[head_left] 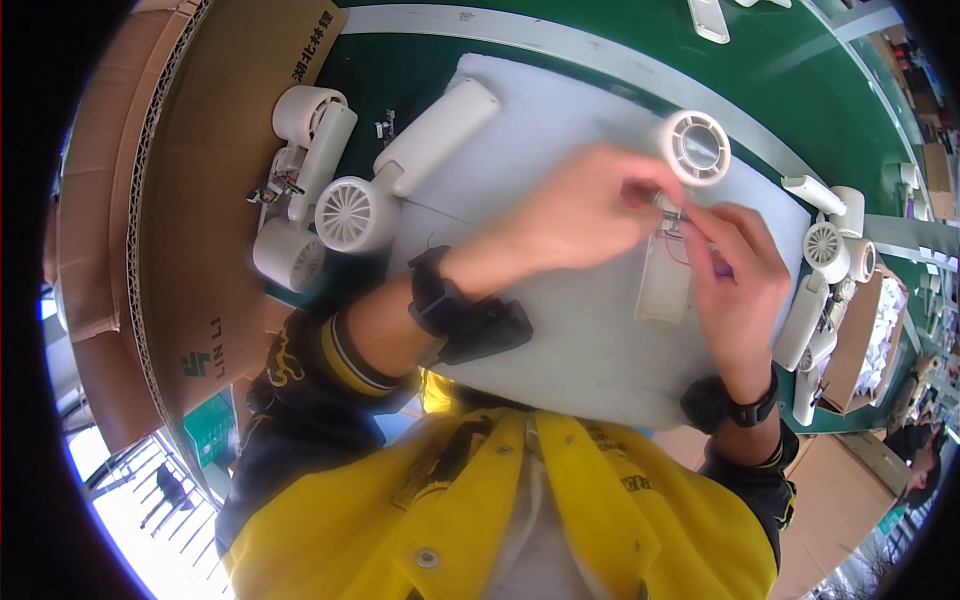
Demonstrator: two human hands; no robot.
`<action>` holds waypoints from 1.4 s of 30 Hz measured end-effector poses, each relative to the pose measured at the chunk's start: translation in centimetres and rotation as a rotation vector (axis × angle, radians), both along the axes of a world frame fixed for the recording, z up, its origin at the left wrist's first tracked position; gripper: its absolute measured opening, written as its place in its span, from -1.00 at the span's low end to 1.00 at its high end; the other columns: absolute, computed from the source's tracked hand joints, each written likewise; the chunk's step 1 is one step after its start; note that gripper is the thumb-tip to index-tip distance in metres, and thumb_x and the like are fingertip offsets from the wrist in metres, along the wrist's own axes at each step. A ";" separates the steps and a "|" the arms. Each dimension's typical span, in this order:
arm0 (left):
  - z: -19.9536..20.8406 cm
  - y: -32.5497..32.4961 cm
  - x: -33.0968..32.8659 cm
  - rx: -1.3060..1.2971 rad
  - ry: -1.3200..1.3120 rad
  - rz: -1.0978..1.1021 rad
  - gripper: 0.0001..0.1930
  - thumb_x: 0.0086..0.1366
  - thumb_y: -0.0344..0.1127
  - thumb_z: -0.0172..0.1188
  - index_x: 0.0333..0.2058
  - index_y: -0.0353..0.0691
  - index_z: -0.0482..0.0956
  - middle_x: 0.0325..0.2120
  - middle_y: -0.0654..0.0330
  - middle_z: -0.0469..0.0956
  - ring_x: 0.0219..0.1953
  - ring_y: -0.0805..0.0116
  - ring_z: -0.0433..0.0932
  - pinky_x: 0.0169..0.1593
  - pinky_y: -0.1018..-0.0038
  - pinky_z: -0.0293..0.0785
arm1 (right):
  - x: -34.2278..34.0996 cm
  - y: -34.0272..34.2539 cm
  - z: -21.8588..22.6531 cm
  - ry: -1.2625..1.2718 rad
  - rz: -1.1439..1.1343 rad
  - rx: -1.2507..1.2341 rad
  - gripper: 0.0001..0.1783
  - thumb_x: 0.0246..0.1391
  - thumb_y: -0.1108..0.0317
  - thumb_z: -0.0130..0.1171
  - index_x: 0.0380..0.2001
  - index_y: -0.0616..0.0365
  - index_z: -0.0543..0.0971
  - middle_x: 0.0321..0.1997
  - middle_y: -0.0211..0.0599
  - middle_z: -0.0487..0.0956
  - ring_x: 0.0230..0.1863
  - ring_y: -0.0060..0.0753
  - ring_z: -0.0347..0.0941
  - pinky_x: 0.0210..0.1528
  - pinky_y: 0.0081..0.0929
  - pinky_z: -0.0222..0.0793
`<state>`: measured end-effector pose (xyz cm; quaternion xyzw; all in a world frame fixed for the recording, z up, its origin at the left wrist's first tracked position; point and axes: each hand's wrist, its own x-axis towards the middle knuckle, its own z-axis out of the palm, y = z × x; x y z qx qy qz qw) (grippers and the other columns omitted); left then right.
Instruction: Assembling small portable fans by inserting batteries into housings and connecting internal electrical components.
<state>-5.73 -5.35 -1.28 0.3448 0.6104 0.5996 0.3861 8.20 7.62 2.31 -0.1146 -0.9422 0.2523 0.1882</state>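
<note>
In front of me on the pale mat (560,330) lies a white handheld fan with its round head (697,148) at the far end. Its handle (662,282) points toward me, opened up, with a thin red wire and small metallic parts showing near the neck. My left hand (600,210), slightly blurred, is closed at the neck, thumb and fingers pinched together. From the right, my right hand (735,255) grips the same neck area with curled fingers. A bit of purple (722,270) shows beneath its fingers. The exact spot they pinch is hidden.
Several white fans lie left of the mat, one with a slotted head (350,214), beside a tall cardboard box (215,190). More fan parts (825,245) are heaped at the right, next to a small carton (853,365) of white pieces. A white part (709,20) lies on the green table beyond.
</note>
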 end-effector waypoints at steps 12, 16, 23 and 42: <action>1.1 -0.4 -0.5 -0.161 0.257 -0.112 -0.61 0.11 -0.56 0.09 -0.08 -0.15 0.68 -0.31 0.10 0.67 -0.42 0.45 0.57 -0.27 0.48 0.49 | -0.2 1.0 0.3 -0.284 -0.115 -0.441 -0.87 0.07 0.52 0.27 -0.30 0.24 0.54 -0.32 -0.45 0.52 -0.45 -0.72 0.36 -0.41 -0.67 0.37; 0.2 -0.4 -0.2 -0.045 0.287 -0.112 -0.61 0.10 -0.54 0.09 -0.09 -0.14 0.68 -0.28 0.07 0.67 -0.37 0.33 0.61 -0.23 0.43 0.51 | -0.4 0.9 -0.3 -0.198 -0.097 -0.579 -0.78 -0.01 0.49 0.35 -0.34 0.25 0.49 -0.49 -0.33 0.56 -0.56 -0.67 0.33 -0.50 -0.63 0.30; 0.8 -0.5 -0.2 0.025 0.392 -0.109 -0.65 0.13 -0.54 0.11 -0.12 -0.15 0.69 -0.31 0.09 0.65 -0.33 0.29 0.61 -0.20 0.45 0.51 | -0.2 2.0 -0.4 -0.352 0.047 -0.751 -0.64 -0.01 0.51 0.31 -0.15 0.19 0.41 -0.33 -0.36 0.48 -0.44 -0.68 0.33 -0.39 -0.68 0.31; 0.5 -1.3 -2.1 -0.019 0.274 -0.087 -0.77 0.23 -0.52 0.21 -0.15 -0.17 0.68 -0.31 0.17 0.61 -0.29 0.35 0.56 -0.20 0.47 0.47 | 0.0 3.8 2.0 -0.532 -0.085 -0.617 -0.73 0.07 0.51 0.23 -0.11 0.22 0.53 -0.24 -0.31 0.57 -0.36 -0.44 0.56 -0.33 -0.46 0.51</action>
